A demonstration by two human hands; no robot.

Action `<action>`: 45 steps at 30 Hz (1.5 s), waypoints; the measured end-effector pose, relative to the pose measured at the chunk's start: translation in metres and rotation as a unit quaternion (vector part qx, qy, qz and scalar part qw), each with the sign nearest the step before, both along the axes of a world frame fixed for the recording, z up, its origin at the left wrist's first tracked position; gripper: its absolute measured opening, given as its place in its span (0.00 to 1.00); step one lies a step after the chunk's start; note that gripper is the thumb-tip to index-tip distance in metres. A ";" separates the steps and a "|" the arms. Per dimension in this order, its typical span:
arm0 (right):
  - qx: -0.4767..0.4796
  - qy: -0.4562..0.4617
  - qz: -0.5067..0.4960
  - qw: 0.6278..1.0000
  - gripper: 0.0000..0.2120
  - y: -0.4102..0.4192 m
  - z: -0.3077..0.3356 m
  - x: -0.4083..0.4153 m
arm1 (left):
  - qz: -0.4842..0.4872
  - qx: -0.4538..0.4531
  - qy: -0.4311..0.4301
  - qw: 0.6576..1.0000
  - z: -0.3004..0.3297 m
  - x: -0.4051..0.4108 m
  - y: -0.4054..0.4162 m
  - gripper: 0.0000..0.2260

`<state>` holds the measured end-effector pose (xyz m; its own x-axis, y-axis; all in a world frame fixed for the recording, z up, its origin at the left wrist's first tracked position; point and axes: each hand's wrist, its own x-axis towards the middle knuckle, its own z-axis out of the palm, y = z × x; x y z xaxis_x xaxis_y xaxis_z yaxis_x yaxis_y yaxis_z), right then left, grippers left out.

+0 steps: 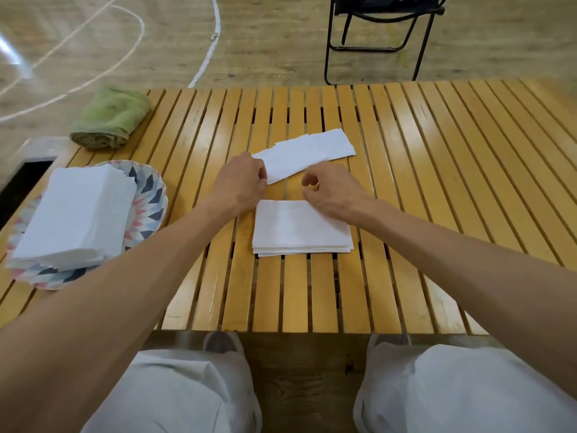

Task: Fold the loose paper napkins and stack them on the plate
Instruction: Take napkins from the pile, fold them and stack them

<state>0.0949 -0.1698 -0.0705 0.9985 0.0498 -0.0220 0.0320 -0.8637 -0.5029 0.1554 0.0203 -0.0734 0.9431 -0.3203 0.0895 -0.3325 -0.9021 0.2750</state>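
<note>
— Your knees (175, 392) sit under the bench (437, 170) edge; just past them lies the loose napkin pile (301, 228). How will the folded napkin (307, 154) handle?

— Featherlight, limp and easy to tear, I'd judge. Your left hand (239, 182) pinches its near end; your right hand (332, 190) hovers beside it, fingers curled, holding nothing.

— Where should I take hold?

— At the two short ends, lightly, then crease along the fold. The plate (153, 195) on your left already carries a napkin stack (75, 214).
</note>
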 end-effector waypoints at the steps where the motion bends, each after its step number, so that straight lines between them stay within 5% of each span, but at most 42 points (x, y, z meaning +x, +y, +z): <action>1: -0.001 -0.001 -0.001 1.000 0.11 0.000 0.001 0.000 | 0.004 -0.005 -0.003 1.000 0.001 -0.001 0.000 0.05; 10: 0.028 -0.057 -0.109 0.992 0.17 -0.009 0.007 0.012 | -0.018 -0.038 -0.041 0.998 0.017 -0.005 0.008 0.05; 23: -0.084 -0.020 -0.004 0.996 0.20 0.011 0.000 0.038 | -0.009 -0.036 0.071 0.997 0.020 -0.001 0.014 0.05; 31: -0.127 -0.100 -0.018 0.987 0.10 0.014 0.005 0.049 | -0.002 -0.085 0.052 0.995 0.018 -0.004 0.021 0.06; 36: -0.131 -0.176 -0.024 0.975 0.12 0.012 0.019 0.047 | -0.021 -0.130 0.062 0.989 0.022 -0.004 0.024 0.22; 39: -0.137 -0.217 -0.025 0.966 0.11 0.007 0.034 0.041 | -0.031 -0.131 0.008 0.991 0.027 -0.007 0.024 0.10; 42: -0.086 -0.215 -0.030 0.972 0.09 -0.001 0.050 0.032 | -0.006 -0.205 -0.009 0.979 0.040 -0.011 0.024 0.06; 45: 0.137 -0.109 -0.037 0.984 0.07 -0.013 0.064 0.018 | 0.003 -0.278 0.015 0.960 0.053 -0.019 0.025 0.08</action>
